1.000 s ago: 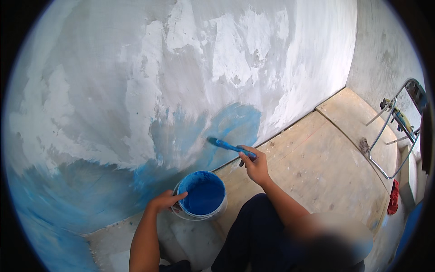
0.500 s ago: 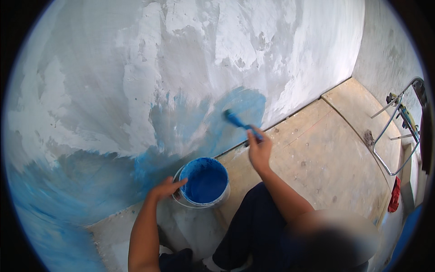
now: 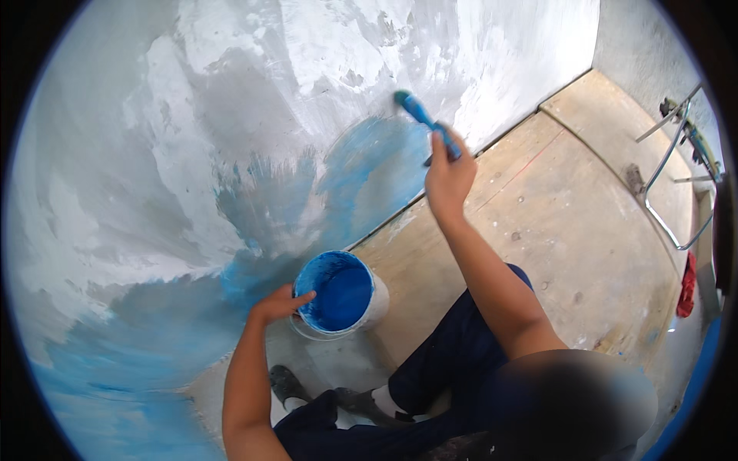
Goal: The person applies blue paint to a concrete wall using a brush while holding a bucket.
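My right hand (image 3: 449,178) is closed around the handle of a blue paintbrush (image 3: 419,114). The bristles are dark and meet or hover close to the wall (image 3: 254,100), just above a fan-shaped patch of blue paint (image 3: 373,157); contact cannot be told for sure. My left hand (image 3: 278,304) grips the near-left rim of a white bucket (image 3: 378,303), thumb over the edge. Inside it lies bright blue paint (image 3: 343,298), with smears round the inner wall. The bucket leans slightly toward my left hand.
Blue paint (image 3: 131,330) covers the wall's lower left; grey and white plaster shows above. Tan boards (image 3: 530,230) run along the wall's foot. A metal-tube frame (image 3: 653,203) stands at the right, near a red cloth (image 3: 686,284). My feet (image 3: 369,405) are below the bucket.
My right hand has moved the brush up the wall and slightly right, off the blue patch. My left hand still holds the bucket, which now tips a little more. The view has shifted.
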